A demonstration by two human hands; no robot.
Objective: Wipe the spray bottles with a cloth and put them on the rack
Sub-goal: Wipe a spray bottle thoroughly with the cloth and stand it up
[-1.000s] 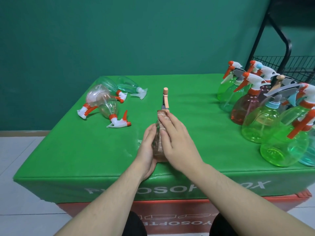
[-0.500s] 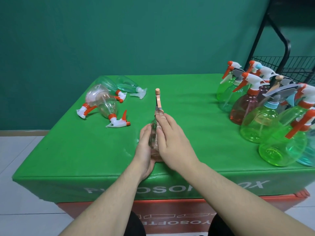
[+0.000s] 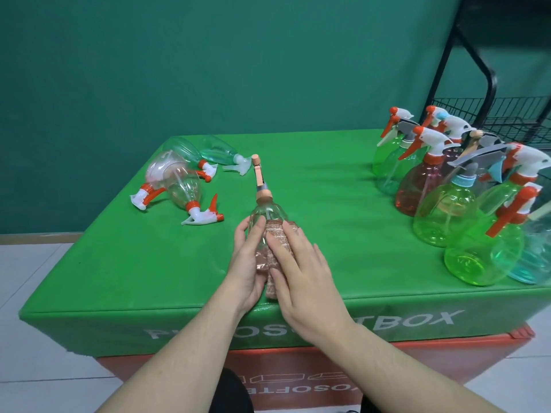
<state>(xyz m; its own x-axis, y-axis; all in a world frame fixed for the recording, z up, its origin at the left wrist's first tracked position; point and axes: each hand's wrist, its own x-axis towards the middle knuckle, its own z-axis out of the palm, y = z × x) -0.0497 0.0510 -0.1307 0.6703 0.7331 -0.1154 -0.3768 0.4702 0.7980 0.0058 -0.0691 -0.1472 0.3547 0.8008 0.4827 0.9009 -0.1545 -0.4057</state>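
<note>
Right hand (image 3: 301,269), cloth (image 3: 278,248) against bottle (image 3: 266,222)

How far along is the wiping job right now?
No bottle shows on the visible part of the rack. In hand: the left hand holds a clear bottle while the right hand presses a pink cloth on it. Left: four lying bottles, the standing group.
</note>
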